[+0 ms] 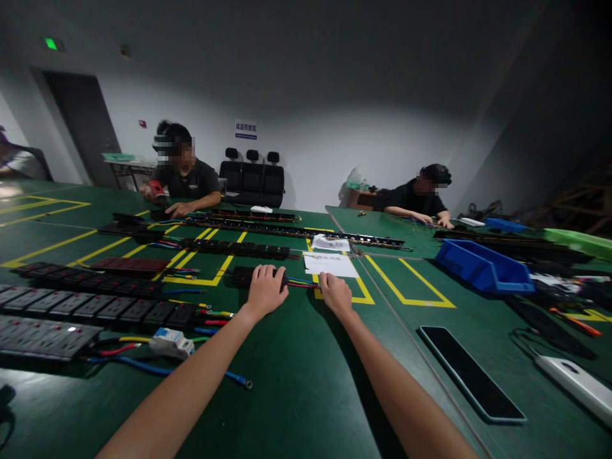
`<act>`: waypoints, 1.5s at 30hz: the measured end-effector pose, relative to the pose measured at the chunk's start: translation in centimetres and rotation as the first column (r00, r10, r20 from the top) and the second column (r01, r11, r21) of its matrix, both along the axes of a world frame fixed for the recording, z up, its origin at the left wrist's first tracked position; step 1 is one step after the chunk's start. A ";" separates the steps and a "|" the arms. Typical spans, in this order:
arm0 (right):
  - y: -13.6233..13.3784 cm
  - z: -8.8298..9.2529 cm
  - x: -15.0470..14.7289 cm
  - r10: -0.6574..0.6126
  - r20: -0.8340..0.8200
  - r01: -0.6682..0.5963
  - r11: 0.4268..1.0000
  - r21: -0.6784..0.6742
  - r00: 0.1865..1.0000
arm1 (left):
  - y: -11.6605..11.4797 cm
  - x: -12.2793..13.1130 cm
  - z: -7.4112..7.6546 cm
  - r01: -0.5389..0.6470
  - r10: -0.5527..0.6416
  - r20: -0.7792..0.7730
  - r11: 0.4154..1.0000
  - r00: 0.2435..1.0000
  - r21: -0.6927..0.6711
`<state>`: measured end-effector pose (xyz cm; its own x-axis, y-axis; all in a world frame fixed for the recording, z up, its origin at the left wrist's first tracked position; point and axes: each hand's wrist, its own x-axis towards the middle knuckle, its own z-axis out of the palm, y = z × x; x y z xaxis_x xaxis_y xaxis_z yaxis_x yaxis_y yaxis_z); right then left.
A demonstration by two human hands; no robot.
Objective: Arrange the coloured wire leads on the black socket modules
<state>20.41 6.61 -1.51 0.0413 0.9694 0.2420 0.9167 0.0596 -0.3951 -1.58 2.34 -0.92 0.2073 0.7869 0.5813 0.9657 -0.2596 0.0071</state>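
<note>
From the head camera, both bare arms reach out across the green worktop [296,382]. The left hand [265,290] lies over the right end of a black socket module [243,275], fingers [268,273] curled down onto it in what looks like a grip. The right hand [335,293] sits just beside it, knuckles up and fingers tucked under. I cannot tell whether they pinch anything. Between the two hands run the module's coloured wires [302,282], leading out from under the left fingers towards the right ones.

To my eye the risk is in those thin leads. A tug while the left hand pins the module could strain them at the housing, or sweep them under the white sheet [329,264] lying just beyond the right fingers.

Left of the left fingers, rows of power strips [95,309] crowd the worktop. A small breaker [171,343] with loose leads lies nearer the person's elbow. Beyond the fingers a long black strip [287,231] crosses the worktop. Well to the right of the right fingers are a blue bin [478,268] and a flat black panel [471,373]. Two co-workers [184,182] [415,197] sit at the far side, well apart from these hands.
</note>
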 end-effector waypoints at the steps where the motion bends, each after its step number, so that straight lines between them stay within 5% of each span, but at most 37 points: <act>1: 0.0 0.0 0.0 0.002 -0.001 -0.002 1.000 0.004 1.000 | 0.0 0.0 0.0 0.000 0.000 0.001 1.000 1.000 0.000; 37: -0.1 0.2 -0.1 0.003 0.006 -0.003 1.000 -0.020 1.000 | 0.1 0.0 0.0 -0.004 0.004 -0.012 1.000 1.000 0.001; 45: 0.0 -0.3 -0.2 0.076 0.044 -0.082 0.983 0.162 0.996 | 0.2 0.1 -0.2 -0.027 0.027 -0.030 1.000 0.999 0.015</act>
<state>20.19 6.62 -1.86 -0.0458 0.9166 0.3972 0.9208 0.1929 -0.3391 -1.45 2.51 -1.14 0.2034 0.7839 0.5867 0.9721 -0.2331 -0.0256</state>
